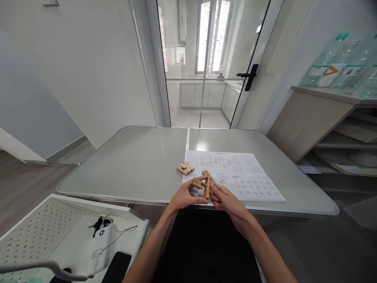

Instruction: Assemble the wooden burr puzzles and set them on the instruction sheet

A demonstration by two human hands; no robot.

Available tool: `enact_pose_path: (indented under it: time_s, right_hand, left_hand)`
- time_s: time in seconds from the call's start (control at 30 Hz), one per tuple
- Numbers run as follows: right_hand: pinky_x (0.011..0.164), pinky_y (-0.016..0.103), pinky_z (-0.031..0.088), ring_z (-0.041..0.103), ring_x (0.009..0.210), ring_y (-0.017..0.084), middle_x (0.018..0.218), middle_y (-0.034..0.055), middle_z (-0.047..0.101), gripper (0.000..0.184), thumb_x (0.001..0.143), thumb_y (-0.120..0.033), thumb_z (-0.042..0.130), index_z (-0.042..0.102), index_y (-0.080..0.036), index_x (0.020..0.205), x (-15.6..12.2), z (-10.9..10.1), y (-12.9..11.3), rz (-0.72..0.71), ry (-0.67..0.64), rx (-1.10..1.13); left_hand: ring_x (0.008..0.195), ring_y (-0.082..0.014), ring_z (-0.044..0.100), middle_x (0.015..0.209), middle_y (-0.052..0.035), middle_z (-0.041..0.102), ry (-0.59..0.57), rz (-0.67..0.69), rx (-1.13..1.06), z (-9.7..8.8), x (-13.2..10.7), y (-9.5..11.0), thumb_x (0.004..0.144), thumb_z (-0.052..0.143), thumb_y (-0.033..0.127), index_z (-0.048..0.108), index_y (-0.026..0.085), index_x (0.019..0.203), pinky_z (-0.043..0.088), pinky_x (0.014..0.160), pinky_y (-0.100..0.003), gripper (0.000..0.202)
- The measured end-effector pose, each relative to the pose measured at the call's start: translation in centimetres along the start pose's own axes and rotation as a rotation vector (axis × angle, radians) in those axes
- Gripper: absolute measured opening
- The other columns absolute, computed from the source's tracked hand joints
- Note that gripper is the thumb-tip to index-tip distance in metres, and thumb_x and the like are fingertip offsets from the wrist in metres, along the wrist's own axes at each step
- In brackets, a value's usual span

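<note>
Near the table's front edge, my left hand [186, 195] is closed on notched wooden puzzle pieces [207, 188], thumb below and fingers above. From the other side my right hand [222, 195] pinches the same group of pieces. One piece stands nearly upright between the hands, with others crossing it; how they interlock is partly hidden by my fingers. Just beyond the hands, a flat wooden piece [205, 173] points away from me; whether it joins the held pieces I cannot tell. A small cluster of wooden puzzle pieces [185, 168] lies to the left, partly at the paper's edge.
A printed sheet of small diagrams [250, 177] lies under and right of my hands on the grey table [141, 161]. At lower left, a white cart tray [70, 236] holds a power bank [100, 245], keys and a phone [118, 267]. Bottles [332, 63] stand on a right-hand shelf.
</note>
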State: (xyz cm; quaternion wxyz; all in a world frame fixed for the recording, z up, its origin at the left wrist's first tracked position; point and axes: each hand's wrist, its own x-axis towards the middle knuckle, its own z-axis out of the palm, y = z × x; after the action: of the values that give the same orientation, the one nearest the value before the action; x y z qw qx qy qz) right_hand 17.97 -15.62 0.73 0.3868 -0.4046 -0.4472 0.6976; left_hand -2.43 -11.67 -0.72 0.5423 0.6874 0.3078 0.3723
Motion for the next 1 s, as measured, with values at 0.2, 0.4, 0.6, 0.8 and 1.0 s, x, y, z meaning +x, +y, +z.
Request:
enact_pose_path:
  time_s: [0.2, 0.4, 0.6, 0.8, 1.0]
  right_hand:
    - [0.049, 0.026, 0.011, 0.019, 0.050, 0.006, 0.066, -0.0082, 0.034, 0.053, 0.087, -0.073, 0.066, 0.053, -0.022, 0.092, 0.0, -0.2, 0.1, -0.004, -0.008, 0.019]
    - [0.049, 0.026, 0.009, 0.018, 0.049, 0.005, 0.065, -0.0083, 0.035, 0.050, 0.089, -0.069, 0.066, 0.053, -0.021, 0.090, 0.2, 0.0, 0.6, -0.012, -0.010, 0.077]
    - [0.048, 0.024, 0.010, 0.020, 0.049, 0.004, 0.065, -0.0079, 0.036, 0.050, 0.087, -0.067, 0.070, 0.054, -0.020, 0.090, 0.4, 0.1, 0.9, -0.018, 0.004, 0.145]
    - [0.046, 0.020, 0.014, 0.020, 0.048, 0.004, 0.062, -0.0086, 0.034, 0.045, 0.084, -0.057, 0.079, 0.052, -0.021, 0.083, 0.5, 0.5, 1.2, 0.025, -0.034, 0.337]
    - [0.042, 0.016, 0.015, 0.010, 0.046, 0.003, 0.061, -0.0107, 0.027, 0.024, 0.088, -0.029, 0.075, 0.053, -0.019, 0.085, 1.4, 1.9, 1.7, 0.124, -0.223, 0.624]
  left_hand:
    - [0.138, -0.0359, 0.056, 0.153, -0.0182, 0.055, -0.003, 0.015, -0.030, -0.1, 0.0, -0.4, 0.067, 0.096, 0.036, 0.068, 0.021, 0.129, 0.040, 0.117, -0.051, 0.069]
    - [0.136, -0.0348, 0.057, 0.151, -0.0167, 0.057, -0.010, 0.035, -0.036, -0.1, 0.0, -0.4, 0.070, 0.094, 0.034, 0.066, 0.023, 0.135, 0.041, 0.116, -0.049, 0.072]
    - [0.129, -0.0335, 0.060, 0.143, -0.0160, 0.063, 0.011, 0.030, 0.005, -0.2, 0.1, -0.7, 0.068, 0.094, 0.042, 0.063, 0.023, 0.140, 0.042, 0.113, -0.047, 0.081]
    - [0.133, -0.0353, 0.057, 0.144, -0.0188, 0.061, 0.033, 0.059, -0.068, 0.0, 0.1, -0.7, 0.086, 0.069, 0.067, 0.062, 0.019, 0.139, 0.044, 0.110, -0.046, 0.072]
    - [0.118, -0.0311, 0.064, 0.132, -0.0142, 0.069, 0.036, 0.025, -0.023, -0.1, 0.0, 0.3, 0.095, 0.059, 0.063, 0.070, 0.017, 0.129, 0.047, 0.103, -0.040, 0.057]
